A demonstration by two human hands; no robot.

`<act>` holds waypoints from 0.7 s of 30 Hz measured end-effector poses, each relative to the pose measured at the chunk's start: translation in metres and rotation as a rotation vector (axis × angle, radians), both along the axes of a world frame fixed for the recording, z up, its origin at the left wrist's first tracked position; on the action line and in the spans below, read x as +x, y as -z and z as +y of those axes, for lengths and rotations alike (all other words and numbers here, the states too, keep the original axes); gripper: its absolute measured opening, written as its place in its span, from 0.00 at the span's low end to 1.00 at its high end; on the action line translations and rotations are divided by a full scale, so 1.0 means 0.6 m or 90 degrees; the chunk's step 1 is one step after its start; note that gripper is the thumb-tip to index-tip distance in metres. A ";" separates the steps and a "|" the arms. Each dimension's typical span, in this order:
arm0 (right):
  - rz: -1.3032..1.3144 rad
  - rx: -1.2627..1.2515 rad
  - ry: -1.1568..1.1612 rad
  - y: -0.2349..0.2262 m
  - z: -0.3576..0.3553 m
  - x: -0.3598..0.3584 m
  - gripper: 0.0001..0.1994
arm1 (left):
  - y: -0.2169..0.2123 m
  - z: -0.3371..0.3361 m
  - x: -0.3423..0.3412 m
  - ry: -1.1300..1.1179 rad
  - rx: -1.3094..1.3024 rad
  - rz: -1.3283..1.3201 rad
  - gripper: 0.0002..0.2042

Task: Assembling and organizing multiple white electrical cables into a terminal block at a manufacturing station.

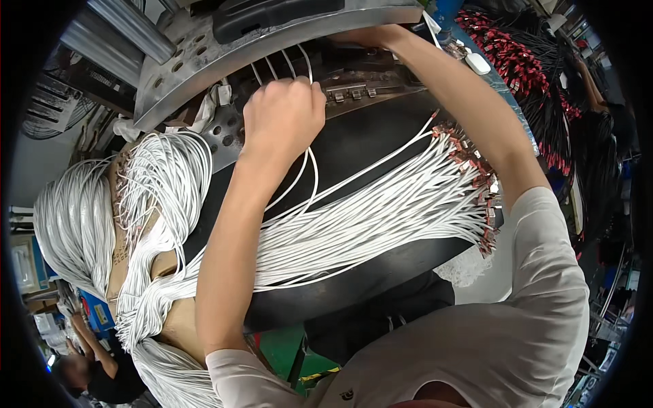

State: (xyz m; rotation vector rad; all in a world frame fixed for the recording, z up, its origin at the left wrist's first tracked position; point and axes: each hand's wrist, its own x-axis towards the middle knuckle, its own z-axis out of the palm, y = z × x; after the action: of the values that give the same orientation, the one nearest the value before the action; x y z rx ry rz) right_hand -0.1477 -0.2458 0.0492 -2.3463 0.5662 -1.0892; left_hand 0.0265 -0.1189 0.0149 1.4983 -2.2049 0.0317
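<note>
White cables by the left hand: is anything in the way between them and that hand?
Nothing visible is. The left hand is closed on the white cables. Above the fist, they run up to the metal plate, which hides whatever is behind it.

Bright, even light whitens the cables and glints on the metal plate, with dark shadow beneath. Straight edges bow toward the black rim; a co-worker's head is blurred.
</note>
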 end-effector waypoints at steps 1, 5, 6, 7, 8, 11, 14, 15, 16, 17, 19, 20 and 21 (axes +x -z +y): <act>-0.088 0.056 -0.069 0.017 -0.011 0.001 0.14 | -0.003 -0.005 -0.001 -0.010 0.010 -0.016 0.14; -0.218 0.104 -0.170 0.043 -0.031 -0.002 0.17 | 0.005 -0.020 0.000 -0.032 0.022 -0.035 0.16; -0.174 0.039 -0.132 0.042 -0.030 -0.007 0.19 | 0.009 -0.022 0.000 -0.036 0.022 -0.039 0.17; -0.130 -0.027 -0.093 0.041 -0.029 -0.010 0.20 | 0.011 -0.024 -0.001 -0.038 0.021 -0.038 0.17; -0.130 -0.028 -0.095 0.042 -0.031 -0.008 0.20 | 0.014 -0.025 -0.002 -0.045 0.010 -0.052 0.17; 0.180 -0.453 0.169 0.041 -0.026 0.009 0.21 | 0.002 -0.011 -0.010 -0.058 -0.005 -0.081 0.18; 0.243 -0.412 0.344 0.087 0.064 0.015 0.21 | 0.000 0.032 0.008 -0.064 -0.195 -0.160 0.17; 0.226 -0.242 0.236 0.068 0.129 0.014 0.18 | -0.012 0.065 0.022 -0.031 -0.219 -0.103 0.15; 0.219 -0.067 0.143 0.037 0.201 -0.018 0.16 | -0.027 0.107 0.017 0.017 -0.238 -0.031 0.15; 0.200 0.052 -0.004 0.018 0.262 -0.045 0.16 | -0.045 0.162 0.011 0.063 -0.109 0.131 0.17; 0.132 0.295 -0.363 -0.005 0.387 -0.118 0.20 | -0.065 0.297 0.019 0.205 0.176 0.498 0.25; 0.135 0.446 -0.561 0.004 0.434 -0.135 0.24 | -0.029 0.369 0.044 0.303 0.368 0.816 0.26; 0.033 0.566 -0.723 0.048 0.488 -0.133 0.22 | 0.029 0.423 0.083 0.480 0.448 0.912 0.32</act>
State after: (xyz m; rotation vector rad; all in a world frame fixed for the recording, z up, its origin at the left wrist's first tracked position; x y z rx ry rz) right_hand -0.2275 0.0473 0.0205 -1.4567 -0.2697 -0.1485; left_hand 0.0761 0.1350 -0.0025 0.3927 -1.3282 -1.6043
